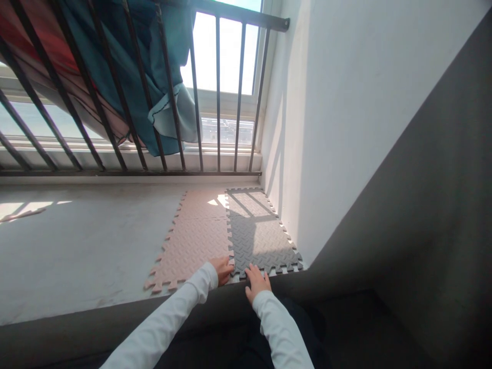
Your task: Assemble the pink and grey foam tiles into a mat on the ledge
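White wall [346, 66] is rising on R; window ledge [77, 241] is running below blk metal railing [218, 92], w/ teal cloth [154, 61] hanging behind bars. Pink foam mat tiles [200, 230] are lying flat on ledge; grey foam mat tiles [265, 236] are sitting right beside, edge to edge, outer teeth running near wall, prob. to fit the corner. L hand [223, 270] is curling over front end of pink/grey seam, prob. steadying it; can't tell if gripping. R hand [258, 283] is spreading fingers loosely, grasping nothing, fingertips resting at grey front edge, maybe pressing it flat.
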